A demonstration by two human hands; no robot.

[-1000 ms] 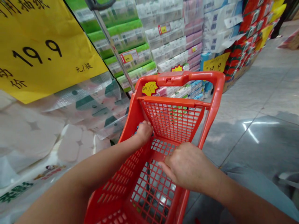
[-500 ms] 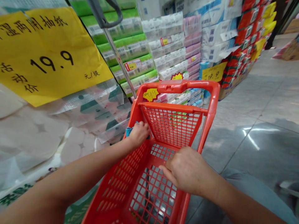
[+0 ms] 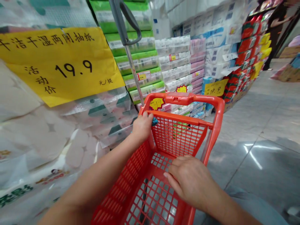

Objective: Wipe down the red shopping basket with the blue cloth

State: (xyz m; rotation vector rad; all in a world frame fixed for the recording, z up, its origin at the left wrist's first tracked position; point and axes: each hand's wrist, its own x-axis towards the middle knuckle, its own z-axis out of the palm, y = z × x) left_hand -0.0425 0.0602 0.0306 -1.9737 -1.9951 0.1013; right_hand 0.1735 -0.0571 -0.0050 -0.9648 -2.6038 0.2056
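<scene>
At the far left corner of the red basket (image 3: 164, 187), my left hand (image 3: 142, 126) is curled shut on a small blue thing (image 3: 154, 121), pressed against the rim. Nearer, my right hand (image 3: 191, 182) grips the basket's right edge, fingers (image 3: 172, 178) bent over inside the mesh. Grey pull handle (image 3: 125, 22) rises beyond the far rim. Left: tissue packs (image 3: 47, 137) under a yellow price sign (image 3: 61, 62). Right: grey tiled floor (image 3: 262, 131).
</scene>
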